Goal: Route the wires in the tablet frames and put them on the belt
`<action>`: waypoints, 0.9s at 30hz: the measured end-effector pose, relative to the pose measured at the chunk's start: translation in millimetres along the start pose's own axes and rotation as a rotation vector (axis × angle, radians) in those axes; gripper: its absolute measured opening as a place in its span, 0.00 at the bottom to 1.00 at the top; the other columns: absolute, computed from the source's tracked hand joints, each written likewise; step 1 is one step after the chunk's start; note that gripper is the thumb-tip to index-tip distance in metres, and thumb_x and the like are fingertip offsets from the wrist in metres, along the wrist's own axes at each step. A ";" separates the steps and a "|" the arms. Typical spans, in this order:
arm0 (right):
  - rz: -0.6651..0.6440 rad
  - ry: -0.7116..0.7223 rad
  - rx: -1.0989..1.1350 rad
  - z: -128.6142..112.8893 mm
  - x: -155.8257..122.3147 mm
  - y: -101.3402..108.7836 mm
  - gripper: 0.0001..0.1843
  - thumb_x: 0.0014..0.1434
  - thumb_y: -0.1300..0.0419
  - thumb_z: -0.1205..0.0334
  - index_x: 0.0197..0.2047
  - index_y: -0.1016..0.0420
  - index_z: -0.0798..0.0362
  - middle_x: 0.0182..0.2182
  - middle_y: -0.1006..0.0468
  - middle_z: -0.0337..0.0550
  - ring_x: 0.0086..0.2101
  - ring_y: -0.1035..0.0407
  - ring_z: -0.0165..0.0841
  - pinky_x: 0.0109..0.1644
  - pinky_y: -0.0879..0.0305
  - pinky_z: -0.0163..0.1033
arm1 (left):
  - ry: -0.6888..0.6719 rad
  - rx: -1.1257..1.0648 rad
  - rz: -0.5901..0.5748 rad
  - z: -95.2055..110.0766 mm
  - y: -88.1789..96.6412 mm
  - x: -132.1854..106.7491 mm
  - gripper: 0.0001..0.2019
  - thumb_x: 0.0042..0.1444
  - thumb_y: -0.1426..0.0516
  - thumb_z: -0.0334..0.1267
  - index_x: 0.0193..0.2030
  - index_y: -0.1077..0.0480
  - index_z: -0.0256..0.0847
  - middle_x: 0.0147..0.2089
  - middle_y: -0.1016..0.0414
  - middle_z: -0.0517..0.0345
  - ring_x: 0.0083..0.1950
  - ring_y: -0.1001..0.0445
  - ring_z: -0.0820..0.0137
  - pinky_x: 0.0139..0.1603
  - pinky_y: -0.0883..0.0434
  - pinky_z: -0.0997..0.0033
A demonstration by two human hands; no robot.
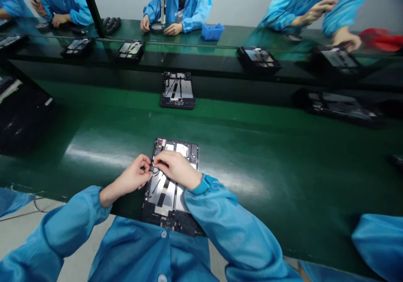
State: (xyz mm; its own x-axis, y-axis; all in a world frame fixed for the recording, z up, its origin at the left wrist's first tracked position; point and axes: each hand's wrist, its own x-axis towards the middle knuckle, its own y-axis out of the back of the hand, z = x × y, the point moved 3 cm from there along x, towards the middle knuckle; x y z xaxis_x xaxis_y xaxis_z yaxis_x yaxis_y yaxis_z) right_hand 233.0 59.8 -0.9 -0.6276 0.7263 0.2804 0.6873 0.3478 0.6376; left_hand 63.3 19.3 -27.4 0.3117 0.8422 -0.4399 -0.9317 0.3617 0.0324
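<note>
In front of me an opened tablet (pixel 170 189) lies on the green bench, its inner boards, silvery panels and dark ribbon strips showing. At its left edge my left hand (pixel 135 175) has thumb and fingers pinched together. Right beside it my right hand (pixel 176 166) reaches over the tablet with its fingertips pinched at the same edge. A thin curved piece, perhaps a cable, shows just below the right fingertips. What either pinch holds is too small to make out. The right forearm and hand hide part of the tablet.
Another opened tablet (pixel 178 89) lies farther back on the green bench (pixel 267 168). Several more sit on the dark shelf (pixel 201 65) beyond. A black stack (pixel 22 114) is at the left. Co-workers in blue sit across, near a blue basket (pixel 213 32). A blue sleeve (pixel 378 244) shows at right.
</note>
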 end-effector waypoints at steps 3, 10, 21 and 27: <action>0.011 -0.006 0.008 0.4 0.0 0.5 0.06 0.60 0.40 0.73 0.38 0.26 0.52 0.34 0.23 0.42 0.36 0.30 0.33 0.42 0.35 0.36 | -0.003 -0.009 -0.025 1.3 0.1 -0.6 0.14 0.54 0.43 0.35 0.43 0.44 0.44 0.32 0.39 0.71 0.17 0.38 0.84 0.14 0.42 0.84; 0.052 0.001 -0.001 2.4 1.1 -0.8 0.07 0.60 0.41 0.74 0.37 0.26 0.52 0.33 0.24 0.42 0.36 0.31 0.34 0.43 0.35 0.37 | 0.035 0.028 0.056 7.4 -4.2 3.0 0.14 0.47 0.44 0.29 0.38 0.44 0.43 0.28 0.41 0.73 0.16 0.42 0.85 0.14 0.46 0.84; 0.096 -0.018 -0.049 7.1 11.3 2.5 0.07 0.59 0.39 0.74 0.36 0.28 0.52 0.33 0.24 0.42 0.36 0.34 0.35 0.42 0.37 0.38 | 0.054 0.104 0.059 8.9 1.5 17.8 0.11 0.44 0.44 0.31 0.34 0.43 0.43 0.21 0.43 0.74 0.16 0.46 0.81 0.15 0.50 0.82; 0.178 -0.101 -0.087 11.4 15.7 4.5 0.08 0.56 0.35 0.73 0.36 0.27 0.51 0.32 0.23 0.39 0.35 0.35 0.35 0.41 0.40 0.39 | 0.050 0.122 0.116 16.4 2.6 24.3 0.12 0.41 0.45 0.28 0.31 0.45 0.43 0.19 0.46 0.75 0.16 0.49 0.82 0.16 0.53 0.82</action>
State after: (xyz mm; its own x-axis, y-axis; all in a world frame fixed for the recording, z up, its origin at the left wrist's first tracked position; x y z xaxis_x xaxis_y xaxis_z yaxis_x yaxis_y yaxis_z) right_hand 230.4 79.5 -1.9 -0.4562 0.8288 0.3240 0.7474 0.1593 0.6450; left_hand 71.5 47.3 -23.2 0.1911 0.8611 -0.4712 -0.9303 0.3120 0.1929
